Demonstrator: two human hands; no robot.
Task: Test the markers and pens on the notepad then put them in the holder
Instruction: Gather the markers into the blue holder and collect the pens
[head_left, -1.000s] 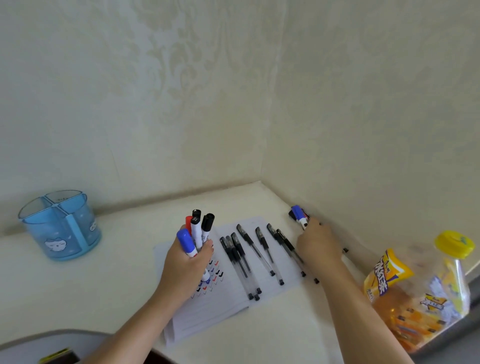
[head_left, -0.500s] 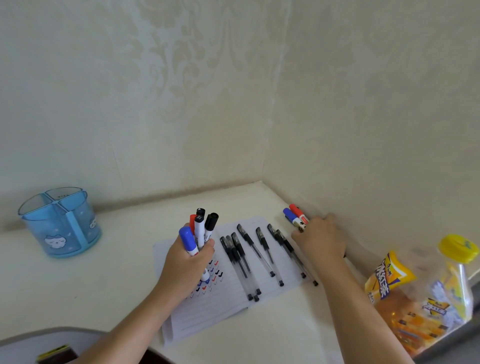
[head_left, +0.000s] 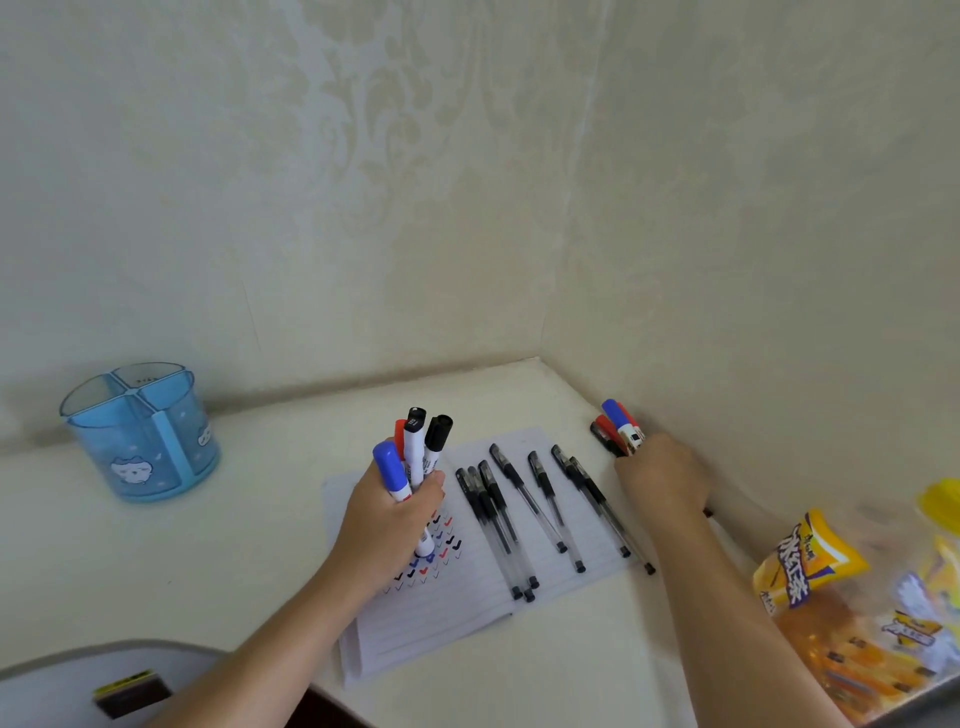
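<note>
My left hand (head_left: 390, 514) grips a bundle of markers (head_left: 415, 449) upright over the lined notepad (head_left: 457, 597), with blue, red and black caps sticking up. Small coloured test ticks (head_left: 439, 551) mark the page beside that hand. Several black gel pens (head_left: 524, 512) lie in a row on the notepad. My right hand (head_left: 660, 475) grips more markers (head_left: 618, 428) near the right wall, blue and red caps pointing away. The blue divided pen holder (head_left: 140, 434) stands at the far left, apart from both hands.
A clear bottle of orange drink (head_left: 872, 613) with a yellow cap lies at the right edge. Walls meet in a corner behind the notepad. A grey chair edge (head_left: 104, 670) shows at bottom left. The cream table (head_left: 234, 545) spans between holder and notepad.
My right hand gathered the markers by the wall and lifted their capped ends slightly. My left hand stayed over the notepad with its bundle.
</note>
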